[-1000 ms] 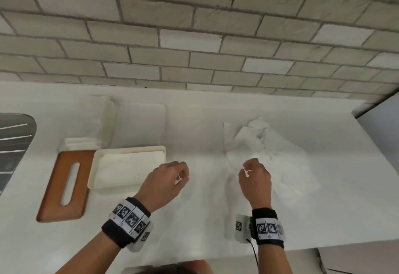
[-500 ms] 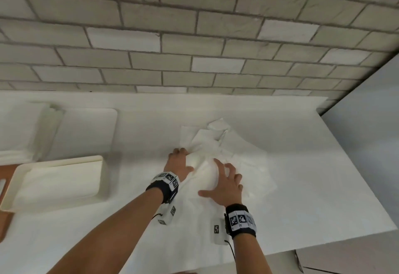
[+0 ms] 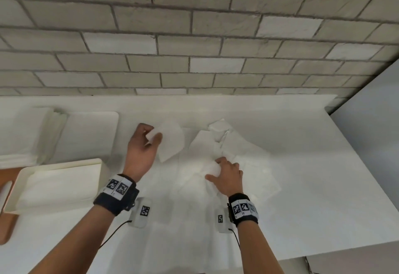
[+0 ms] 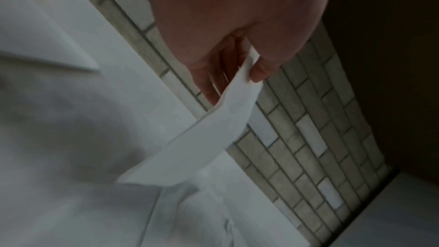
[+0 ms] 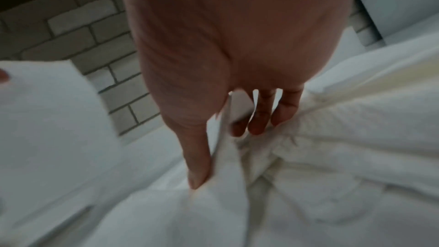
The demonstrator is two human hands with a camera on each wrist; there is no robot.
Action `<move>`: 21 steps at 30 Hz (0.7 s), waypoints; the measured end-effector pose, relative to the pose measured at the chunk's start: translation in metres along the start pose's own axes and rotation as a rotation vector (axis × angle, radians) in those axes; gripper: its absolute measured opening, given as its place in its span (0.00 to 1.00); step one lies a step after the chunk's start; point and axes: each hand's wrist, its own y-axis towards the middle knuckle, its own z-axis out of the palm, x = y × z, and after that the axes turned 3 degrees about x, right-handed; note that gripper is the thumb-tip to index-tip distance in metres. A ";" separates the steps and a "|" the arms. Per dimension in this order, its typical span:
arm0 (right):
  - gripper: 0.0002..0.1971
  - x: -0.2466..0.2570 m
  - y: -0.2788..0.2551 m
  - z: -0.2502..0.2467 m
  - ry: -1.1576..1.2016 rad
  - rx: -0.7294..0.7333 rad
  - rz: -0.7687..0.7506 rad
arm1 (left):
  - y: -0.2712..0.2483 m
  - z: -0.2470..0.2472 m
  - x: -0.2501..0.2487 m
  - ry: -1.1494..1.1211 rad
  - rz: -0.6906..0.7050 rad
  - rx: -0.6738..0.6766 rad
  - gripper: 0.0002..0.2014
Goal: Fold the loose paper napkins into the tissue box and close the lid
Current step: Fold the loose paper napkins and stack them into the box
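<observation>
My left hand (image 3: 154, 138) pinches a corner of one white napkin (image 3: 171, 144) between thumb and fingers and holds it lifted off the counter, left of the pile. The left wrist view shows that napkin (image 4: 202, 138) hanging from the left hand (image 4: 237, 82). On the crumpled pile of loose napkins (image 3: 241, 161) lies my right hand (image 3: 213, 170). In the right wrist view its thumb (image 5: 197, 166) and fingers pinch a raised fold of a napkin (image 5: 228, 166). The open cream tissue box (image 3: 98, 165), napkins inside, stands at the left. Its wooden lid (image 3: 6, 219) lies partly under it.
A stack of folded napkins (image 3: 32, 135) lies at the back left, beside a flat white board (image 3: 90, 131). The brick wall (image 3: 194, 58) runs behind the counter. The counter's right edge (image 3: 367, 176) drops off near the pile.
Both hands lay spread flat on the pile. Now my left hand has lifted one napkin up and to the left, and my right hand's fingers have curled onto a fold.
</observation>
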 end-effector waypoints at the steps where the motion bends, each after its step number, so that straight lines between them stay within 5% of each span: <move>1: 0.30 0.000 0.002 -0.001 0.044 -0.002 -0.025 | 0.001 -0.007 -0.008 -0.037 0.012 -0.021 0.08; 7: 0.08 0.029 -0.029 -0.045 0.400 -0.130 -0.304 | 0.005 -0.037 -0.024 -0.189 -0.062 -0.075 0.14; 14: 0.10 0.130 -0.092 -0.140 0.337 0.105 -0.644 | -0.005 -0.037 -0.028 -0.123 -0.023 0.151 0.08; 18: 0.08 0.179 -0.091 -0.151 0.132 -0.054 -0.842 | -0.015 -0.047 -0.044 -0.184 0.000 0.370 0.14; 21: 0.10 0.204 -0.083 -0.144 0.013 -0.077 -0.788 | -0.016 -0.067 -0.043 -0.216 -0.012 0.436 0.17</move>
